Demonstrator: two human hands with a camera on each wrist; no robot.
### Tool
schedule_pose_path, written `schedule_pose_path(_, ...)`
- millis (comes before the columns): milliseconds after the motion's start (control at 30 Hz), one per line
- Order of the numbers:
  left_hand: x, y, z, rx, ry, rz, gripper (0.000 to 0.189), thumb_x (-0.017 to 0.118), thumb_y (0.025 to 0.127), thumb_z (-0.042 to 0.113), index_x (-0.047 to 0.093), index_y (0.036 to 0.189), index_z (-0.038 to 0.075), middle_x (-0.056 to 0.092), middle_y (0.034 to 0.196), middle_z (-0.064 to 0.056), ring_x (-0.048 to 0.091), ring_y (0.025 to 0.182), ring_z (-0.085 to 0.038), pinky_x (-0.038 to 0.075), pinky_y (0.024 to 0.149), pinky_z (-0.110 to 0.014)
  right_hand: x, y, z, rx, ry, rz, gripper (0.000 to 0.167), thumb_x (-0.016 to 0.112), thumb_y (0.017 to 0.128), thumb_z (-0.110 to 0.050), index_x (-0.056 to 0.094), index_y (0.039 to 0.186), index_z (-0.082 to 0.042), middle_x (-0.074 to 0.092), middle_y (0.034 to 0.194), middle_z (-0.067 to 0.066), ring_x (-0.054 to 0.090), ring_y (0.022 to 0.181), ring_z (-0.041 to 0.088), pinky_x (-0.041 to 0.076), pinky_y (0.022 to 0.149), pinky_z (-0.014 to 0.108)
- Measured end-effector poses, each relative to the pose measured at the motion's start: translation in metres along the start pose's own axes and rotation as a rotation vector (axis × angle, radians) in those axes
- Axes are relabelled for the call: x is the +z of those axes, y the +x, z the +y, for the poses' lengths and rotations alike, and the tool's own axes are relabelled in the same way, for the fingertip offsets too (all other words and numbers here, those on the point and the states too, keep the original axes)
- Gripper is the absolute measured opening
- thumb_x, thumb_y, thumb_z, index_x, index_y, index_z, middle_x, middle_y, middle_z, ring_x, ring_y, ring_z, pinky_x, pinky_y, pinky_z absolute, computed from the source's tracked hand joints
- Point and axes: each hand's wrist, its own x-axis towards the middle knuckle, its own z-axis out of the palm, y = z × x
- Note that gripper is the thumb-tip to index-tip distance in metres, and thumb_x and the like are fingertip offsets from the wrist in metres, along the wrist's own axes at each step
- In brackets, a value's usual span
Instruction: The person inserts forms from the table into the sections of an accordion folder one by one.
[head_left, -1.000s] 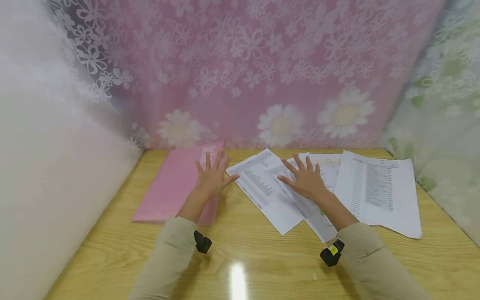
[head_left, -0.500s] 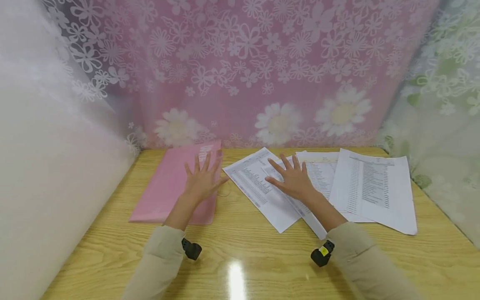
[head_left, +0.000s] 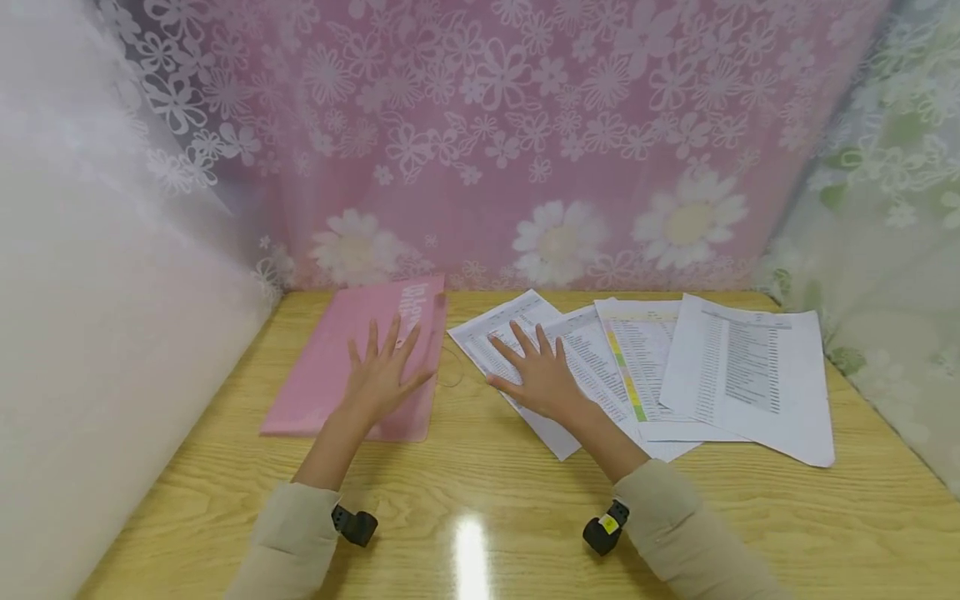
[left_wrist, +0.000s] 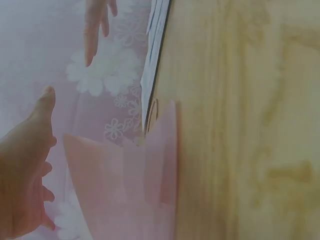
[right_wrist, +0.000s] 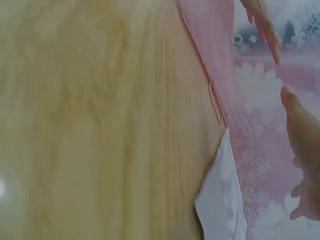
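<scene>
My left hand (head_left: 377,385) hovers over a pink folder (head_left: 311,387), fingers spread and straight, holding nothing. In the left wrist view a gap shows between the left hand (left_wrist: 25,170) and the folder (left_wrist: 125,185). My right hand (head_left: 543,382), also spread, is above the leftmost printed sheet (head_left: 480,335), hiding part of it. The right wrist view shows the right hand (right_wrist: 306,155) raised off the paper (right_wrist: 222,195). Rightward, overlapping, lie a second printed sheet (head_left: 588,346), a sheet with a coloured strip (head_left: 651,354) and another list sheet (head_left: 750,383).
A thin cord loop (head_left: 459,375) lies at the folder's right edge. Wood-grain tabletop (head_left: 420,500) runs along the front. A pink flowered curtain (head_left: 465,200) hangs behind, with a white wall (head_left: 112,292) at left and a flowered sheet (head_left: 885,333) at right.
Both hands have shifted left and somewhat closer to the body, fingers still spread. The right hand's move uncovers the second sheet and the coloured strip. Folder and papers stay put.
</scene>
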Motion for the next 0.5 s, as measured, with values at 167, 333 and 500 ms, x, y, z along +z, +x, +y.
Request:
schedule_pose_path(167,0.007,-0.011,-0.005,0.038,0.007,0.051,0.071,0.044,0.09,0.054,0.024,0.147,0.016,0.002,0.152,-0.009,-0.006,0.134,-0.038,-0.006,0.097,-0.063,0.014,0.0,-0.021,-0.041,0.046,0.007,0.065,0.045,0.088,-0.058,0.032,0.145,-0.027,0.017,0.15,0.011,0.013,0.129,0.049,0.013,0.095,0.067)
schedule_pose_path(333,0.016,-0.02,-0.011,0.074,0.008,0.083,0.073,0.044,0.089,0.056,0.027,0.146,0.013,0.01,0.151,-0.013,0.001,0.134,-0.039,-0.001,0.098,-0.063,0.027,-0.001,-0.04,-0.059,0.084,-0.011,0.066,0.043,0.088,-0.059,0.035,0.143,-0.025,0.018,0.15,0.011,0.013,0.13,0.049,0.015,0.094,0.067)
schedule_pose_path(500,0.023,-0.025,-0.014,0.115,-0.018,0.108,0.071,0.042,0.09,0.056,0.032,0.144,0.011,0.01,0.151,-0.012,0.003,0.135,-0.037,0.002,0.099,-0.062,0.039,-0.002,-0.057,-0.074,0.148,-0.016,0.065,0.045,0.088,-0.058,0.038,0.142,-0.023,0.019,0.149,0.014,0.014,0.129,0.05,0.015,0.094,0.068)
